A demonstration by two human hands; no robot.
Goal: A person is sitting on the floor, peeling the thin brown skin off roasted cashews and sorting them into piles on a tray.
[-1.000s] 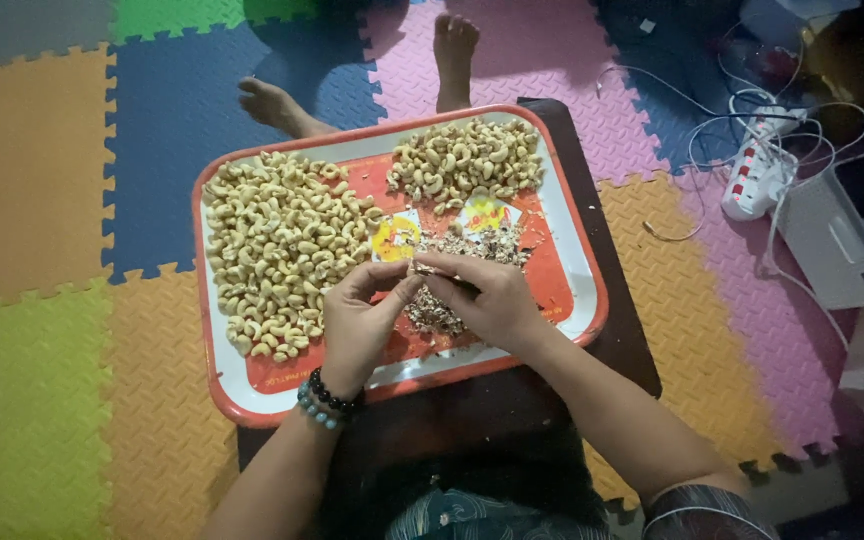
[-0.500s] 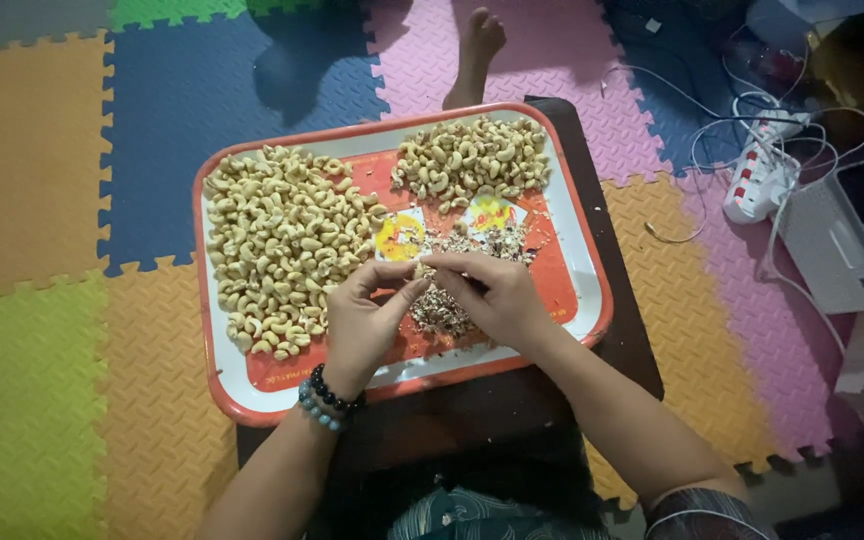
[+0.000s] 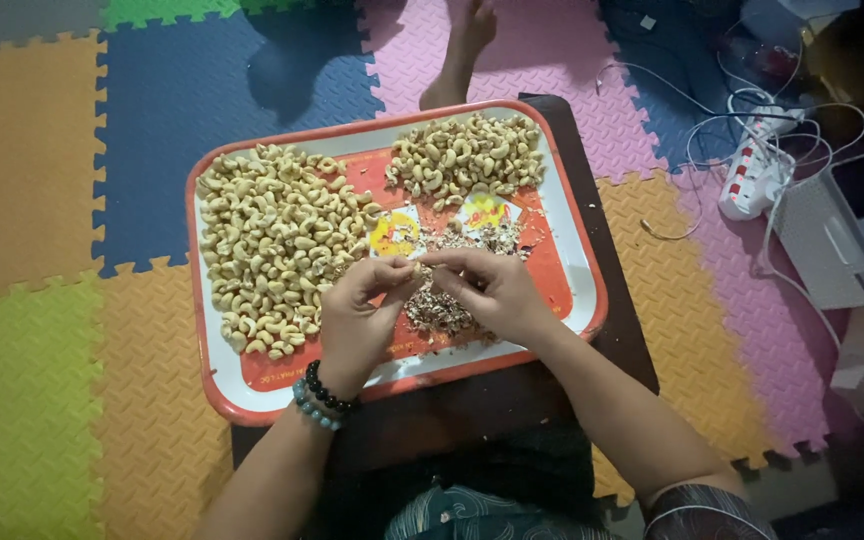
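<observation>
A red and white tray (image 3: 572, 215) lies on a low dark table (image 3: 612, 340). A big pile of cashew nuts (image 3: 272, 245) fills its left side, and a smaller pile of cashews (image 3: 467, 160) sits at the top right. A heap of brown skins and bits (image 3: 442, 310) lies in the middle. My left hand (image 3: 357, 320) and my right hand (image 3: 492, 290) meet above that heap, fingertips pinched together on one small cashew nut (image 3: 420, 268). Beaded bracelets circle my left wrist.
Coloured foam floor mats (image 3: 42, 300) surround the table. A bare foot (image 3: 462, 50) rests on the pink mat beyond the tray. A white power strip (image 3: 752, 180) with tangled cables and a grey box (image 3: 832, 240) lie to the right.
My hands stay pinched together over the heap with small finger movements. The view has shifted slightly, and the foot beyond the tray has moved.
</observation>
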